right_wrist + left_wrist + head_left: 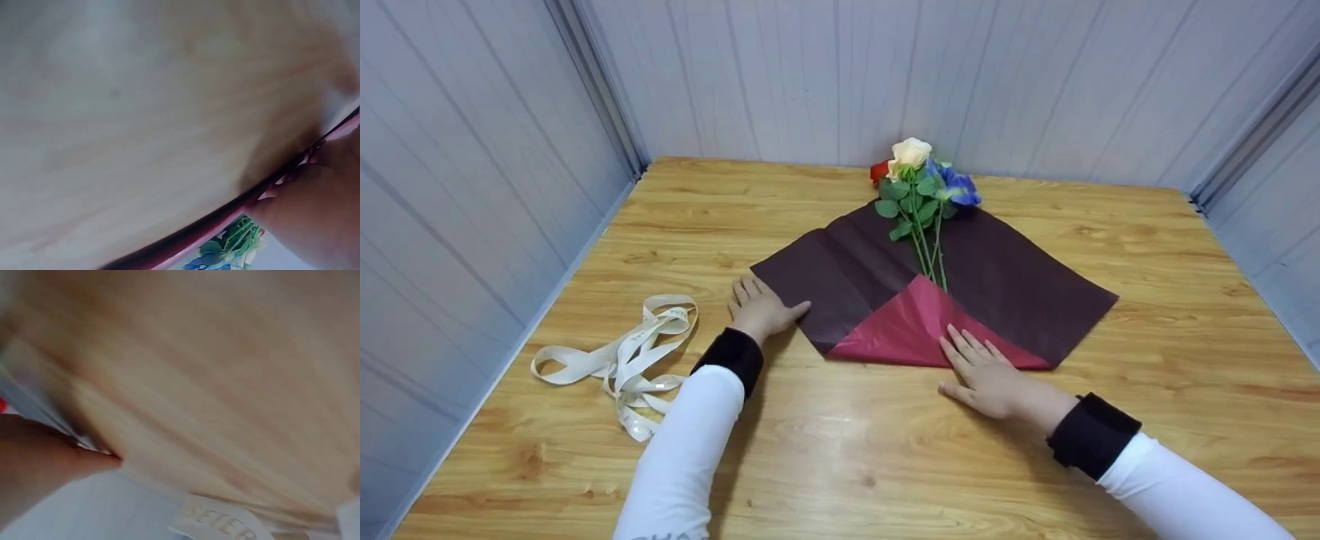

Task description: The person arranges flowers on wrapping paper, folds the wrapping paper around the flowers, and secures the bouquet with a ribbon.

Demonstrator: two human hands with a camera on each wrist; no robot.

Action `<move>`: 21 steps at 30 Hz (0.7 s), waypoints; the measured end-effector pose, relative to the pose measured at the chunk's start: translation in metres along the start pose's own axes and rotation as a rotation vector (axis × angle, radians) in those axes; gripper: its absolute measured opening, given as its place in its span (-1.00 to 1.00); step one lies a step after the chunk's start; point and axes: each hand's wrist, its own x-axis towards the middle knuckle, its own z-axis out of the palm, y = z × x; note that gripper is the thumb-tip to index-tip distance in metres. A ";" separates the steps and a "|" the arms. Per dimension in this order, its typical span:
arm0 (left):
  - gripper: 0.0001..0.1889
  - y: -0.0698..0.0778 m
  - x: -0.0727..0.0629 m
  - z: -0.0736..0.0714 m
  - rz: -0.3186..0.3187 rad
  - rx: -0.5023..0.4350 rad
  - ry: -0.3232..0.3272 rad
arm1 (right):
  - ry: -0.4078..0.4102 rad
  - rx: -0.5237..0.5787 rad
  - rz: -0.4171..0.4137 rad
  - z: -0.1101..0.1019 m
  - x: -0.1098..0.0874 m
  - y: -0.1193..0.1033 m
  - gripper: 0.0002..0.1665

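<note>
A sheet of dark maroon wrapping paper lies on the table, its near corner folded up to show a red underside. On it rests a small bunch of flowers, cream, red and blue, with the lower stems under the red flap. My right hand lies flat with straight fingers touching the flap's folded edge. At the paper's left edge, my left hand has its fingers spread, the thumb touching the paper. The left wrist view is blurred around the left thumb.
A loose heap of cream printed ribbon lies on the wooden table left of the left forearm. Pale panelled walls stand behind the table and at both sides. The flower heads reach close to the back edge.
</note>
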 end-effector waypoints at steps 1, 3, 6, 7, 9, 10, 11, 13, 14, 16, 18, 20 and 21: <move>0.12 -0.002 0.005 -0.001 0.013 -0.010 0.019 | 0.003 -0.010 0.000 0.001 0.000 0.000 -0.15; 0.14 -0.005 0.013 -0.002 0.034 -0.015 0.064 | 0.007 -0.025 -0.001 0.002 0.001 0.000 -0.15; 0.17 -0.005 0.020 -0.004 0.048 -0.051 0.122 | 0.015 -0.041 0.002 0.002 0.000 0.000 -0.14; 0.19 -0.007 0.021 -0.005 0.042 -0.061 0.132 | 0.017 -0.043 0.001 0.003 0.000 -0.001 -0.13; 0.23 -0.009 0.024 -0.007 0.023 -0.077 0.126 | 0.021 -0.045 -0.001 0.005 0.000 -0.003 -0.13; 0.24 -0.010 0.025 -0.008 0.009 -0.082 0.119 | 0.021 -0.045 -0.001 0.005 0.000 -0.003 -0.13; 0.25 -0.011 0.025 -0.008 -0.004 -0.085 0.114 | 0.022 -0.045 -0.002 0.006 0.000 -0.004 -0.13; 0.24 -0.011 0.026 -0.010 -0.024 -0.099 0.102 | 0.025 -0.048 -0.002 0.006 0.000 -0.005 -0.13; 0.23 -0.010 0.026 -0.010 -0.027 -0.111 0.098 | 0.028 -0.050 -0.002 0.006 0.000 -0.005 -0.13; 0.21 -0.007 0.027 -0.011 -0.025 -0.139 0.090 | 0.033 -0.052 0.000 0.006 0.000 -0.004 -0.14; 0.18 -0.004 0.026 -0.011 -0.008 -0.158 0.083 | 0.039 -0.056 0.003 0.005 0.000 -0.004 -0.14; 0.03 0.000 0.026 -0.011 0.024 -0.174 0.083 | 0.046 -0.060 0.008 0.005 0.000 -0.003 -0.14; -0.06 0.001 0.026 -0.011 0.041 -0.179 0.085 | 0.049 -0.064 0.011 0.005 0.000 -0.002 -0.14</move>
